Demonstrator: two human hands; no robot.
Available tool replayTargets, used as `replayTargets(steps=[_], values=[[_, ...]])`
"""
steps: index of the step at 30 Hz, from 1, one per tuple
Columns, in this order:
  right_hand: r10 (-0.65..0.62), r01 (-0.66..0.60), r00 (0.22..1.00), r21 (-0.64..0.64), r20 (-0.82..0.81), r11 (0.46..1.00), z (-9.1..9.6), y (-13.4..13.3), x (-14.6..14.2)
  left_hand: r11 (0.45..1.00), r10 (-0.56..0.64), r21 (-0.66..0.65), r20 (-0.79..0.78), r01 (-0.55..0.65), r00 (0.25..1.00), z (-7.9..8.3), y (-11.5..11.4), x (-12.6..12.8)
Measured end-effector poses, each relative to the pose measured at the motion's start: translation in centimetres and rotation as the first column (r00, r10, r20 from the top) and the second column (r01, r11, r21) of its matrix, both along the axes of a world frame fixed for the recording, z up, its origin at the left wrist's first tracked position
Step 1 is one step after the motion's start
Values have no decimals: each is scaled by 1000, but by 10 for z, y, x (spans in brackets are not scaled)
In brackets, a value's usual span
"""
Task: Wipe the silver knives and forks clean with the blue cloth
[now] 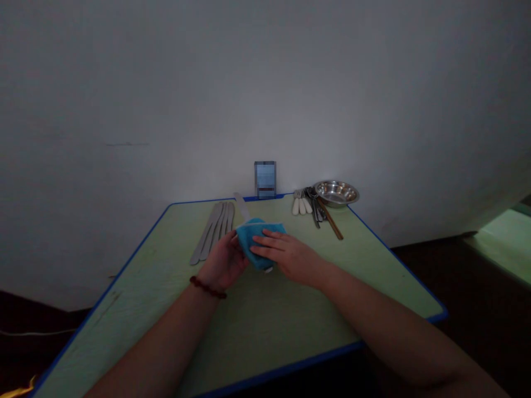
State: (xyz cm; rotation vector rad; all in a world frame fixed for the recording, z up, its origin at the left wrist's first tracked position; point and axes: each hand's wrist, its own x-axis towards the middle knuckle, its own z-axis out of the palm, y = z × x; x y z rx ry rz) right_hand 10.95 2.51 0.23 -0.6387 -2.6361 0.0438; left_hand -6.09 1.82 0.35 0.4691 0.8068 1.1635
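Over table (265,331) centre, knife (241,207) points away-left; left hand (224,265), right hand (290,257) fingers clamp cloth (259,237).

Two forearms show from the bottom edge of the frame, bare along all the length in view. Around the left wrist, a little left of centre, sits a bracelet (207,287) of small, round, dark red beads strung close in a single strand. The left hand (224,264) and right hand (292,257) are bare too; the dim light blurs finer detail.
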Motion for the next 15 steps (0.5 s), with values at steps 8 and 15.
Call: replayTargets(steps=[8, 15], values=[[31, -31, 999, 20, 8, 999, 4, -4, 2, 999, -1, 40, -58, 4, 998, 3, 1, 0], [70, -70, 997, 46, 12, 996, 7, -5, 5, 998, -21, 57, -167, 31, 986, 6, -2, 0]])
